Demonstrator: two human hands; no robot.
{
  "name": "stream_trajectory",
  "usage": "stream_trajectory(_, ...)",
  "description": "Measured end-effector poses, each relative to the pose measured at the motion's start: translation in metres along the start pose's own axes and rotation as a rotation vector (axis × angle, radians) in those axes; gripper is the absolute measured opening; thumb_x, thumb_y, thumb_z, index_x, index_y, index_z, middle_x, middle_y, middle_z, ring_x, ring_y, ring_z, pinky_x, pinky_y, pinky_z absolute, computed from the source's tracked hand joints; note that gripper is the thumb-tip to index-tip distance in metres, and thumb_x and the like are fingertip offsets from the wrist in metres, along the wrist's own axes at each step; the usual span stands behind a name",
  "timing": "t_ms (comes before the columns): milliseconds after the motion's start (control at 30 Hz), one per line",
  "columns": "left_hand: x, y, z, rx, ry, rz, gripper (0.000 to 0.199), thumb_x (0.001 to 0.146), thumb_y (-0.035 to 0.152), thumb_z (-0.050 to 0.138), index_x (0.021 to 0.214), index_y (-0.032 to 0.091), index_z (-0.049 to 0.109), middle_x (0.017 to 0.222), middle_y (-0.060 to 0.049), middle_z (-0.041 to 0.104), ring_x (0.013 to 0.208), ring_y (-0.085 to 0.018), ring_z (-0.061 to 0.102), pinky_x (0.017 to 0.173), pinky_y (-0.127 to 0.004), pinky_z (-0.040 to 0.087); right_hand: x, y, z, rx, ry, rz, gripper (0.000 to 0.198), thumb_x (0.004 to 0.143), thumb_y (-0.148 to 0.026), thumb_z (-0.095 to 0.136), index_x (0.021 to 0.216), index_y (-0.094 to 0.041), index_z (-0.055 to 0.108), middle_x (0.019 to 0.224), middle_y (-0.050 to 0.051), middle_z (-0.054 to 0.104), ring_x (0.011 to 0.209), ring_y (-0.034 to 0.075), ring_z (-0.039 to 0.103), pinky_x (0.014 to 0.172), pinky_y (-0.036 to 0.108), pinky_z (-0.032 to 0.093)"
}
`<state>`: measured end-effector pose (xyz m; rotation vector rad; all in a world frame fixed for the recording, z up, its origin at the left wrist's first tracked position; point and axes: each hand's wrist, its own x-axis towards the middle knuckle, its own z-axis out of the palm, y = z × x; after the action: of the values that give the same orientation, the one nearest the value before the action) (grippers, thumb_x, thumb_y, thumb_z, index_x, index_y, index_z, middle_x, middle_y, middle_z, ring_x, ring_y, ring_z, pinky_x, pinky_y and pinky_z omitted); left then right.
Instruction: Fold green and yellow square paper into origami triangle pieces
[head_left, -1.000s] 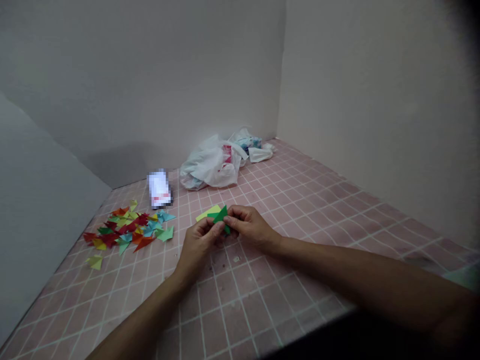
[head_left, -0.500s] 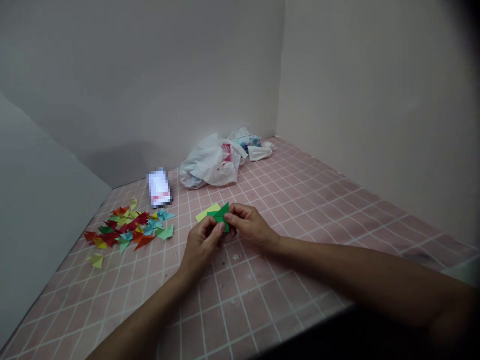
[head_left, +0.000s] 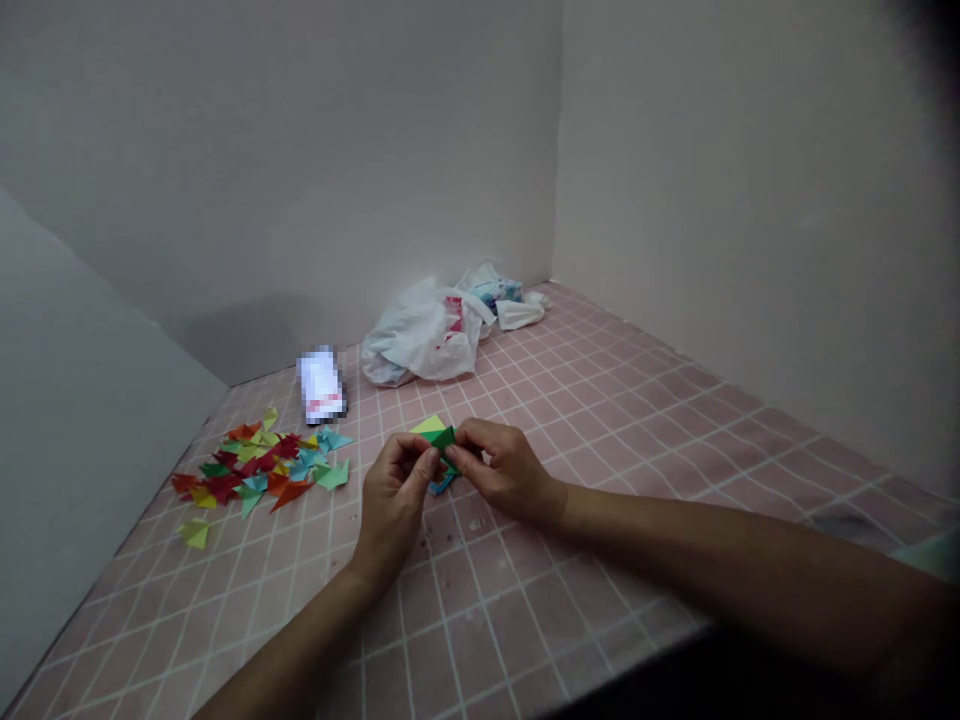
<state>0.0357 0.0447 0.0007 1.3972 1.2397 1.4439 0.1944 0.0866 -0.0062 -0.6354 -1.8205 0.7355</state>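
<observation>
Sharply angular green paper (head_left: 445, 437)

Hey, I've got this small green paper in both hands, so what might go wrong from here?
The green paper is pinched between the fingertips of the left hand and right hand, so an uneven pull might crease or tear it. The yellow paper lies just beyond them, where a knuckle could nudge it. The folded papers lie loose to the left; a careless sweep of the left hand might scatter them.
</observation>
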Motion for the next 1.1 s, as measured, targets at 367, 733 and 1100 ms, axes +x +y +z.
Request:
stream_trajectory(367,-0.0002,0.0,-0.0016,-0.013,-0.08,-0.003,0.014,0.087,0.031,0.069,0.093,0.018,0.068,0.088,-0.002,0.066,0.082,-0.016,0.061,0.075,-0.027,0.049,0.002,0.0015,-0.0039,0.165,-0.154,-0.057,0.013,0.089,-0.02,0.06,0.078,-0.017,0.056,0.072,-0.001,0.057,0.064,0.011,0.051,0.06,0.025,0.041)
stream_trajectory(733,0.0001,-0.0007,-0.0026,-0.076,-0.134,-0.035,0.021,0.089,0.038,0.067,0.092,0.018,0.066,0.078,0.0,0.062,0.068,-0.013,0.056,0.065,-0.025,0.046,0.0015,-0.0026,-0.0072,0.263,-0.248,0.084,0.009,0.09,-0.02,0.057,0.082,-0.016,0.059,0.079,0.003,0.066,0.069,0.013,0.06,0.064,0.026,0.048)
stream_trajectory(1100,-0.0003,-0.0022,-0.0021,-0.071,-0.16,-0.026,0.018,0.089,0.035,0.067,0.09,0.017,0.063,0.077,0.001,0.06,0.067,-0.013,0.055,0.065,-0.026,0.045,0.0015,-0.0002,-0.0059,0.38,-0.266,0.171,0.01,0.088,-0.021,0.058,0.08,-0.016,0.057,0.074,0.002,0.065,0.062,0.01,0.057,0.059,0.023,0.046)
